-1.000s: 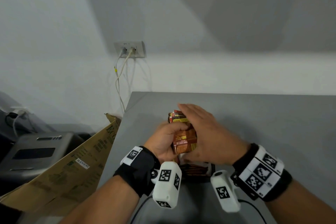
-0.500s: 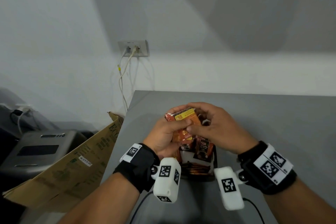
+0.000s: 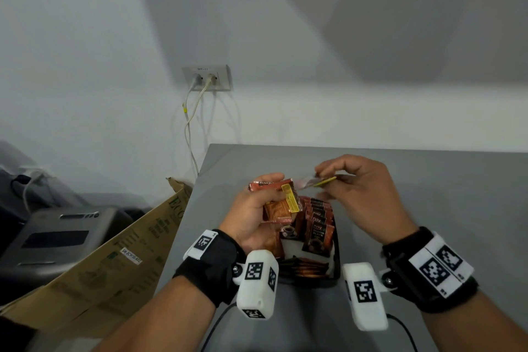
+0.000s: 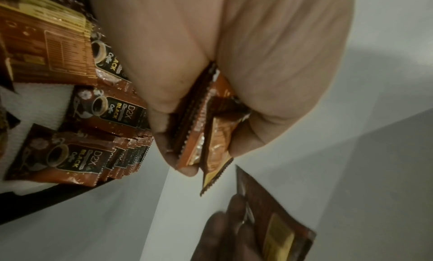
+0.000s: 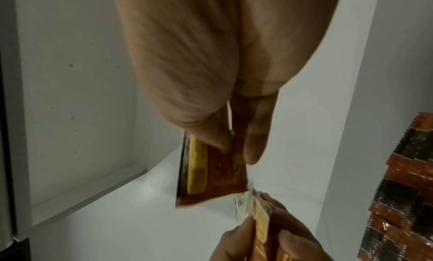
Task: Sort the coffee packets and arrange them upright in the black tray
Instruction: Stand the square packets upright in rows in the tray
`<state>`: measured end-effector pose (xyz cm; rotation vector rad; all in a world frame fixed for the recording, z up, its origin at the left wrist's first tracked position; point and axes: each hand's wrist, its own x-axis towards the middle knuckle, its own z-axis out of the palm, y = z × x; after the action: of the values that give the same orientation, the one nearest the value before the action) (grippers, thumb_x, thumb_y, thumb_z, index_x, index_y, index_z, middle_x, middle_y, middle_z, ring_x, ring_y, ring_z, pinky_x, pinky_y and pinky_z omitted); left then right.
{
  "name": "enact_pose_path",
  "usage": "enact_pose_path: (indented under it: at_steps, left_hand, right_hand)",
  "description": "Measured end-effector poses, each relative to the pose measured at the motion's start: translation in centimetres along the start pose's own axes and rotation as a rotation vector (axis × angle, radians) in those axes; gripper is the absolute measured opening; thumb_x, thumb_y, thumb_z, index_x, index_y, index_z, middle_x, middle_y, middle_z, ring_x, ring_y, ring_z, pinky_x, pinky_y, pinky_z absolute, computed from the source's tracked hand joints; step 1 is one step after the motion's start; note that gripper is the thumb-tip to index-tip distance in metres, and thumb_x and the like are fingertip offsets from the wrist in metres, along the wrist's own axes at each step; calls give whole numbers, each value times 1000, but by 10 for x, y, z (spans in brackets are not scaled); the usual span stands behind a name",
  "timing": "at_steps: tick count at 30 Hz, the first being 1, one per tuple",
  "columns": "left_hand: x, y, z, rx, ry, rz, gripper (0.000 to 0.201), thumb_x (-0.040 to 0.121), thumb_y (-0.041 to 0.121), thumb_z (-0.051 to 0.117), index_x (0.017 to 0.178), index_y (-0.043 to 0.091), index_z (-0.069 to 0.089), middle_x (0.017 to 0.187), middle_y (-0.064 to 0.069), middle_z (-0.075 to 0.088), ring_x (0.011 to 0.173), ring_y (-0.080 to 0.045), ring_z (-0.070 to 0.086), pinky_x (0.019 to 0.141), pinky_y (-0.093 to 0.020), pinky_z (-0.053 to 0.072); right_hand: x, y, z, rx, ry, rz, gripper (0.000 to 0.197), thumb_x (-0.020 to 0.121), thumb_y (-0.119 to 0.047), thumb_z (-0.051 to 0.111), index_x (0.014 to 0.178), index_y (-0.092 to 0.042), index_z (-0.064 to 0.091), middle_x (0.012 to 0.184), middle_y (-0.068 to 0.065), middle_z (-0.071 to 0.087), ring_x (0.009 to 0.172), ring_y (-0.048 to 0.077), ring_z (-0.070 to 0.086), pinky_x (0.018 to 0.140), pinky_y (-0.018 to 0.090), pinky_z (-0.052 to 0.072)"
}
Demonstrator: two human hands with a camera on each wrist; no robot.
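My left hand grips a small stack of brown coffee packets above the black tray; in the left wrist view the stack is squeezed between thumb and fingers. My right hand pinches a single brown packet with a yellow label just right of the stack, seen edge-on; the right wrist view shows this single packet between thumb and fingertips. In the tray a row of "D2X Black Coffee" packets stands upright, and several packets lie flat at its near end.
The tray sits near the left edge of a grey table against a white wall. A cardboard box and a grey machine stand left of the table. Cables hang from a wall socket.
My right hand has pulled one packet off the stack and drawn it to the right, away from the left hand. The left hand keeps hold of the rest.
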<state>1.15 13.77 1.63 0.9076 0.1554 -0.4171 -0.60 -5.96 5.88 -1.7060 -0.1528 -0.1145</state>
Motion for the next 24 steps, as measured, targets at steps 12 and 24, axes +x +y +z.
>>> enact_pose_path:
  at_steps: [12, 24]
  left_hand:
    - [3, 3, -5, 131, 168, 207, 35, 87, -7, 66, 114, 16, 63, 101, -17, 71, 88, -31, 66, 77, -43, 52]
    - [-7, -5, 5, 1083, 31, 576, 64, 80, 0, 73, 119, 46, 50, 96, 7, 68, 82, -9, 70, 74, -34, 61]
  right_hand:
    - [2, 27, 6, -128, 96, 149, 27, 80, 5, 76, 81, -21, 74, 88, 0, 74, 82, 20, 72, 75, 39, 62]
    - [7, 13, 45, 218, -132, 487, 45, 93, -41, 68, 93, 4, 75, 88, 23, 75, 73, 31, 71, 70, 42, 59]
